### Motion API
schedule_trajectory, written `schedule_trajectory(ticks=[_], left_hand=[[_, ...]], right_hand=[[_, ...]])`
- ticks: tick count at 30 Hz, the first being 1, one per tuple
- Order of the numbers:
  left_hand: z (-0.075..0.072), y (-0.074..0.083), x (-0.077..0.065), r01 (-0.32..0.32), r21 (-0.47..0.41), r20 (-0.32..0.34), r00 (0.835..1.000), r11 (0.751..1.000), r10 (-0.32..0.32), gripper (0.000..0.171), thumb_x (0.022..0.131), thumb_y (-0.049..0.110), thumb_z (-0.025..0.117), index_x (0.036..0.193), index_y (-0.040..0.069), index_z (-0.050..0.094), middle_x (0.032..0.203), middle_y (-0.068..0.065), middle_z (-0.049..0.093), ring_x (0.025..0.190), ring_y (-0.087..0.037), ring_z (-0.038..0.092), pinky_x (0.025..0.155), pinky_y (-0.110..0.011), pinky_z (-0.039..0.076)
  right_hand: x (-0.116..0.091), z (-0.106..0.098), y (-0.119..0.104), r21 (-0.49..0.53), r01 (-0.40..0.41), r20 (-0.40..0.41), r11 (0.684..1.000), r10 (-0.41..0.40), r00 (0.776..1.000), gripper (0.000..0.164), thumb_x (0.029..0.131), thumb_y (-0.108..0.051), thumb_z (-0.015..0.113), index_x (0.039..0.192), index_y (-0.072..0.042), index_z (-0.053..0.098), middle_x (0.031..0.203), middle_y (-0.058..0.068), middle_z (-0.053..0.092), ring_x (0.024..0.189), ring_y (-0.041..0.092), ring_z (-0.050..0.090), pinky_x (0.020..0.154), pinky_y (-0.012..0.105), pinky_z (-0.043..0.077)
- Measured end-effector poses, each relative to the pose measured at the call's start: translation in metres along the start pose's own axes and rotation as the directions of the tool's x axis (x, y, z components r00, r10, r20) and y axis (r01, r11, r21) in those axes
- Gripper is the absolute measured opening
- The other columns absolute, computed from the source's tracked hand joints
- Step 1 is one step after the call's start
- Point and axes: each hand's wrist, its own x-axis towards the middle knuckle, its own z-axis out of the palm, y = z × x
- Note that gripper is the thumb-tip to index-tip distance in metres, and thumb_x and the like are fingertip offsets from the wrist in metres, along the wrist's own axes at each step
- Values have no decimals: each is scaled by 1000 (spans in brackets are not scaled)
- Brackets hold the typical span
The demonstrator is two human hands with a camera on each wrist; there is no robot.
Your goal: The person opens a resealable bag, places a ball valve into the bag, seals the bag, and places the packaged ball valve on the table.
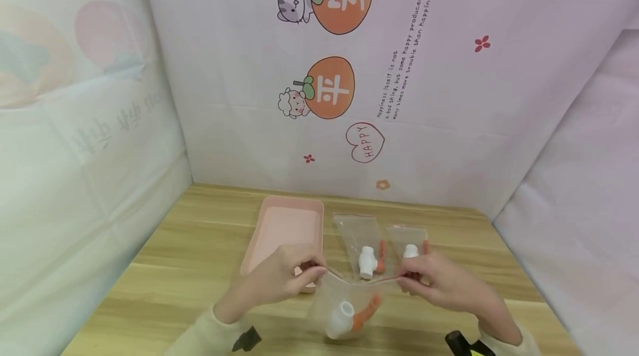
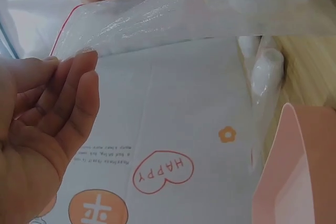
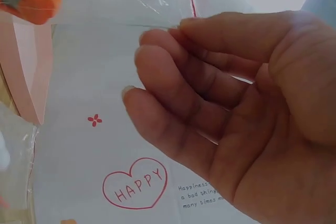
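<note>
A clear zip bag [image 1: 319,303] hangs close over the front of the table, with a white plastic ball valve [image 1: 341,320] inside it. The valve has an orange handle [image 1: 366,313] pointing up to the right. My left hand [image 1: 284,275] pinches the left end of the bag's top edge between thumb and fingertips. At the other end, my right hand [image 1: 444,281] pinches the same edge, which sags between the hands. Along that edge runs a red zip line [image 2: 65,27], seen in the left wrist view.
Behind the left hand lies a pink tray [image 1: 289,223]. Two more zip bags, one in the middle [image 1: 355,231] and one at right [image 1: 405,232], lie behind the held bag, each containing a white valve with an orange handle. Printed white cloth [image 1: 239,123] walls the table's back and sides.
</note>
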Motion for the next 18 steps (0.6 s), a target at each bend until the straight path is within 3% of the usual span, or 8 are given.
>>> schedule_trajectory(ticks=[6,9,13,15,18], left_hand=[[13,20,-8,-58,37,61,997,998,56,6,92,11,57,89,9,62,75,8,61,69,7,53,63,-1,41],[16,30,-10,-49,13,94,994,999,47,5,92,11,57,90,10,61,76,8,61,70,8,54,63,-1,42],[19,28,-9,110,-73,152,984,991,-98,7,93,12,56,89,11,62,73,7,64,67,10,56,58,-4,44],[22,17,-9,212,-94,184,964,973,-193,10,94,15,55,88,11,62,70,8,64,62,11,54,54,-6,44],[26,-5,-8,321,-40,220,927,946,-305,13,94,19,54,86,13,62,66,11,60,57,9,50,51,-9,44]], right_hand=[[-18,-2,-11,27,20,86,999,-22,996,23,89,-3,58,97,-25,58,72,-17,54,59,-11,42,53,2,34],[-25,-2,-12,66,28,117,997,-36,993,23,89,-1,57,98,-23,58,73,-16,56,59,-12,42,53,2,34],[-24,-3,-4,139,-9,169,990,-15,985,20,92,-1,54,96,-21,58,72,-12,56,60,-12,43,51,6,38],[-18,-3,5,154,-55,201,987,23,979,16,93,-4,52,92,-19,57,69,-8,55,59,-11,42,50,9,40],[-8,2,24,114,-94,214,989,68,974,15,94,-7,52,85,-17,57,64,-6,54,56,-12,40,48,11,40]])
